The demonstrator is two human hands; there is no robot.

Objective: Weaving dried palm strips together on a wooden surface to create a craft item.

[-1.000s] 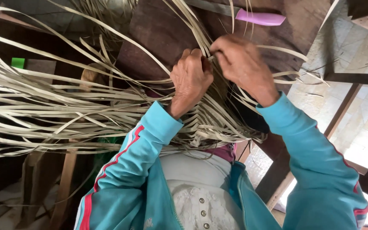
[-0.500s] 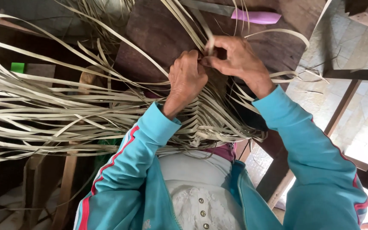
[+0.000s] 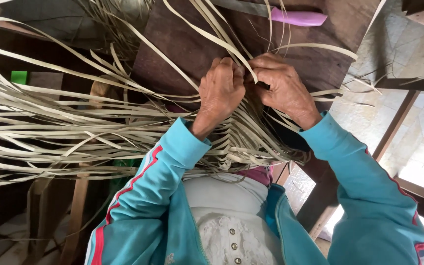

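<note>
Pale reed strips apparently pinched between left hand and right hand

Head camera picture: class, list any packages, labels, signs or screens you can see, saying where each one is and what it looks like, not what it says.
None show.
Nearest candidates, both blank:
Small green block, far left behind the pale strips: square, plain bright green; too small to tell what it is.
Purple handle, top, on the dark wooden board: long, rounded, plain.
</note>
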